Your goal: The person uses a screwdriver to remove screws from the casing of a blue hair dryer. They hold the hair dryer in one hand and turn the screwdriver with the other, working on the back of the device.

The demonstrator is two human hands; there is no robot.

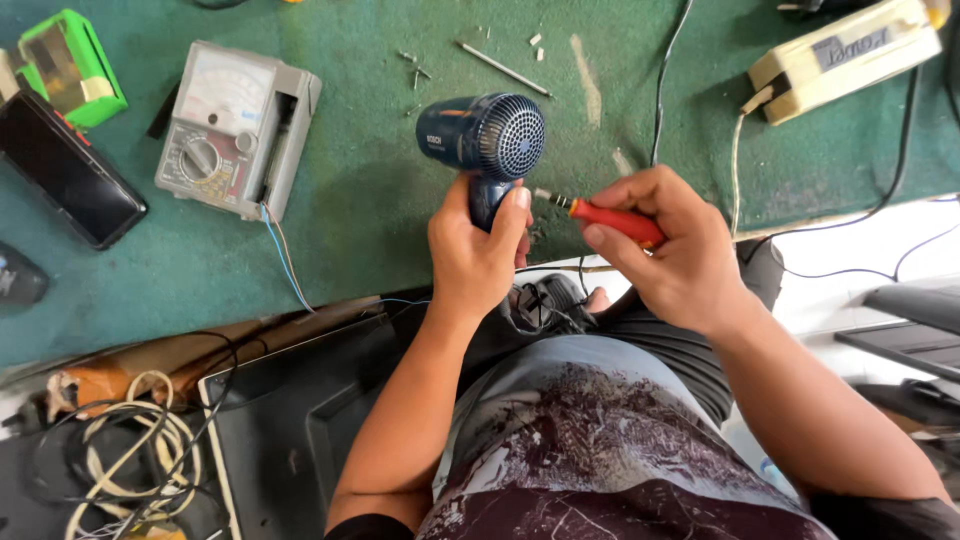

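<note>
My left hand (475, 250) grips the handle of a dark blue hair dryer (480, 135), holding it upright over the green mat with its round rear grille facing me. My right hand (665, 245) holds a red-handled screwdriver (615, 220). Its metal tip points left and meets the dryer's handle just beside my left thumb. A black cord hangs from the dryer down toward my lap.
A grey analog multimeter (235, 125) lies at the left with thin wires trailing. A black phone (65, 170) and a green box (70, 65) sit at the far left. A cream device (850, 55) with cables stands top right. A thin metal rod (503, 68) and small bits lie near the top. Coiled cables (130, 460) lie bottom left.
</note>
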